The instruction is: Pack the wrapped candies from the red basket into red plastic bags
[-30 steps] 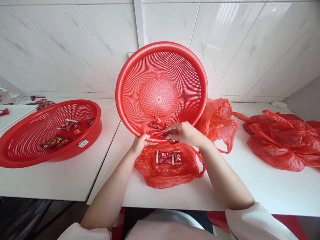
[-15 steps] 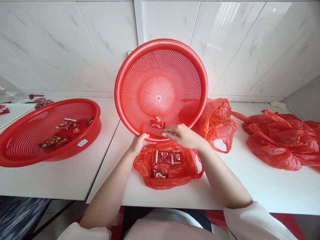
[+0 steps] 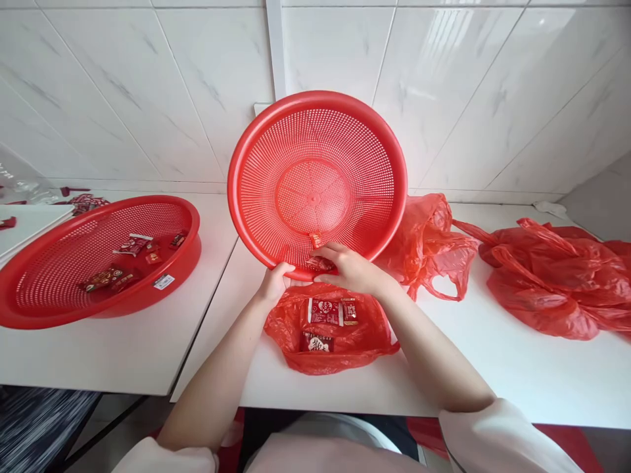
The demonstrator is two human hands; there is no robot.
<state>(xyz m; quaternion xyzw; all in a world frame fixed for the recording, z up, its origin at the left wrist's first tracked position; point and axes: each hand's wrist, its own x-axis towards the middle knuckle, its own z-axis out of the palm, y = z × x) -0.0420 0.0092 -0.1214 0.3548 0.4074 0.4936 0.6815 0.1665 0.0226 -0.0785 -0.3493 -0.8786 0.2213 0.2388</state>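
A red perforated plastic basket [image 3: 315,105] is tilted up so that its inside faces me. My left hand [image 3: 275,284] grips its lower rim, thumb on the inner side. Over the same rim reaches my right hand [image 3: 348,268], its thumb and fingers closed around a dark red snack packet [image 3: 320,263] that they partly cover. Just above the fingers, a small red-and-orange wrapped sweet [image 3: 315,240] rests on the basket wall. Directly below, an open red plastic bag [image 3: 325,363] lies on the table, with a pink-and-white packet [image 3: 324,311] and a brown packet [image 3: 318,342] among its contents.
At left, another red basket [image 3: 190,253] leans at an angle with several wrapped snacks inside. A red plastic bag [image 3: 434,246] stands right of my basket, and more red bags [image 3: 547,282] are heaped farther right. The tiled wall [image 3: 444,98] rises behind the white table [image 3: 444,368].
My right hand has moved left and slightly down inside the rim, onto the packet. The small sweet has shifted a little, and the basket has sunk slightly in view.
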